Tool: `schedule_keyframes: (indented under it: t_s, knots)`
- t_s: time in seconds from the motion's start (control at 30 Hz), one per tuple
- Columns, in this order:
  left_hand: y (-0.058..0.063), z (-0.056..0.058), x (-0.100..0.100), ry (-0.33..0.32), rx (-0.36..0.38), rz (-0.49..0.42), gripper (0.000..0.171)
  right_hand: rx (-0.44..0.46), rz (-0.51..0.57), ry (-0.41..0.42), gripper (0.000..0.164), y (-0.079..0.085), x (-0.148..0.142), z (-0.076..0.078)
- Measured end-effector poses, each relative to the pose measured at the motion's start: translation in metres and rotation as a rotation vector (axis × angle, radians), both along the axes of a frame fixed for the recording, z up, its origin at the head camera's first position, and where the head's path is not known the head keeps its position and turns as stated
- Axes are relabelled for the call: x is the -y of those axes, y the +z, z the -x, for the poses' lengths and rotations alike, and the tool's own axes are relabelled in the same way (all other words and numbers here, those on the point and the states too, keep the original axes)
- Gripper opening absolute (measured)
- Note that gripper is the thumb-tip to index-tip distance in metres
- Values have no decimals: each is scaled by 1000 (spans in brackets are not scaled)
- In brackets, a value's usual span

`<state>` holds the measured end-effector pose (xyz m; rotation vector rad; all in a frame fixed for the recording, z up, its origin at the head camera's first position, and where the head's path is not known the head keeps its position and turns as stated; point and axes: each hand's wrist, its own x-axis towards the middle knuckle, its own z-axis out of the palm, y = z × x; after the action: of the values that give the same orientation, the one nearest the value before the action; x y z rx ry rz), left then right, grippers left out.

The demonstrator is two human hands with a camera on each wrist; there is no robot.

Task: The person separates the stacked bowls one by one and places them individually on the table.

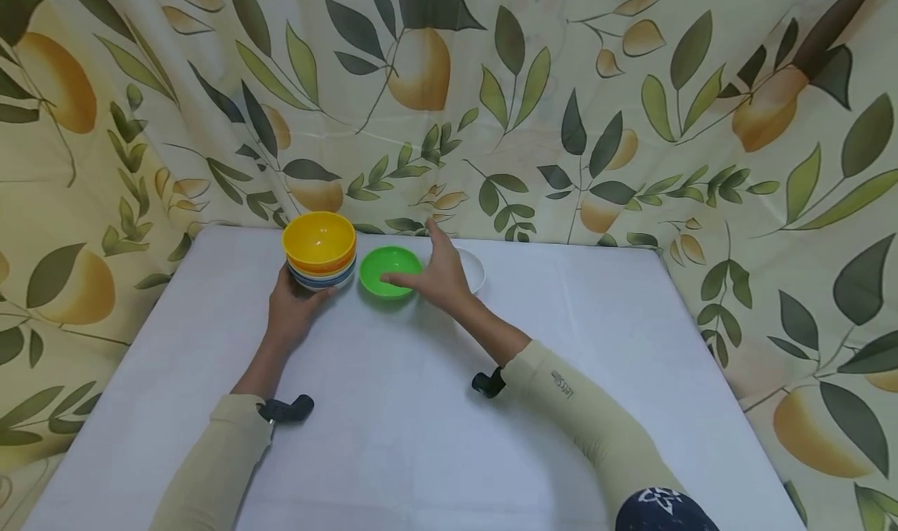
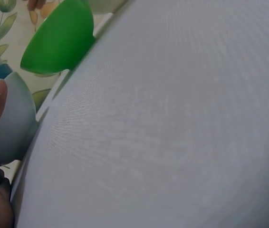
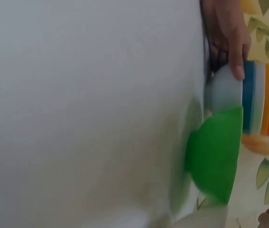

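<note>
A stack of nested bowls [image 1: 319, 242], yellow on top with orange, white and blue rims under it, stands at the back left of the table. My left hand [image 1: 291, 313] grips its pale bottom bowl [image 2: 15, 123], the thumb against the near side. Just right of the stack sits a green bowl [image 1: 382, 264], upright. Over its right edge my right hand [image 1: 443, 272] is spread, thumb and fingers wide apart, holding nothing. A white bowl [image 1: 474, 270] stands beyond that hand, partly hidden by it.
A white cloth covers the table [image 1: 393, 422]. Behind its far edge hangs a curtain [image 1: 519, 125] printed with fruit and leaves. Both wrists wear a small black camera [image 1: 288, 410].
</note>
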<state>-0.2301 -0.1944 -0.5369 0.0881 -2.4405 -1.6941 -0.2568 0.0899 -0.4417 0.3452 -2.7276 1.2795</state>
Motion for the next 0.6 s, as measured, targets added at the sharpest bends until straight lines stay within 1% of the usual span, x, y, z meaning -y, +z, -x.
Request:
schedule_keyframes:
  t_s: [0.13,0.3,0.37,0.53,0.6]
  knots:
    - [-2,-2,1,-11,-18,-7,110,26,11,52,125,4,30,3]
    - [-5,-3,2,-13,-16,-5,112,31,20,154,120,7,64,10]
    - [-5,-2,2,-11,-13,1,113,33,42,176,118,10,75,13]
    - [-2,-2,-1,-7,-6,24,113,55,92,191,112,17,92,17]
    - [-1,-2,0,-4,-3,38,113,48,93,211,103,19,97,20]
